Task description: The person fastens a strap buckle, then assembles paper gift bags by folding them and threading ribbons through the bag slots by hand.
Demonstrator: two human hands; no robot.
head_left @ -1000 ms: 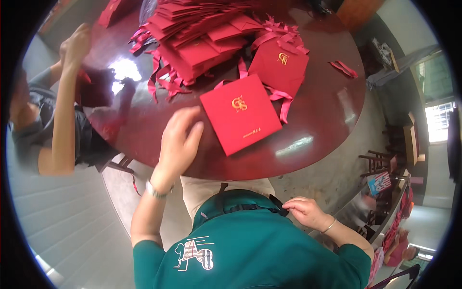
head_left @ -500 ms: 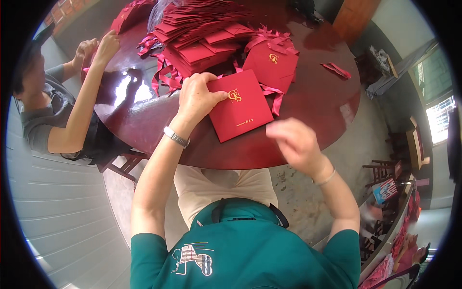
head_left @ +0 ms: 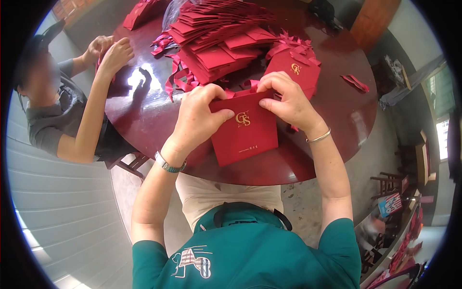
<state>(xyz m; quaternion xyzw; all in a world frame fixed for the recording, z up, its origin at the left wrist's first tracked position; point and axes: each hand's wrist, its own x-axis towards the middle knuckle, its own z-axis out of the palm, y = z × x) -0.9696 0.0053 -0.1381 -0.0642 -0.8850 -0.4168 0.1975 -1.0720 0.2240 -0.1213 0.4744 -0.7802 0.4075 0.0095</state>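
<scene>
A red paper gift bag with a gold emblem stands or leans at the table's near side, in front of me. My left hand pinches its top left edge, thumb on the front face and fingers behind. At the top right corner my right hand grips the same edge in the same way. Red ribbon shows behind the rim between my hands. Just beyond lies another red bag with ribbon on it, partly behind my right hand.
A big pile of flat red bags covers the middle of the round dark red table. Loose ribbons lie left of it, and one ribbon strip rests at the right. To the left, a co-worker handles something red.
My right hand has come in from the right and taken hold of the bag's top right edge. The bag is now more upright and square to me.
</scene>
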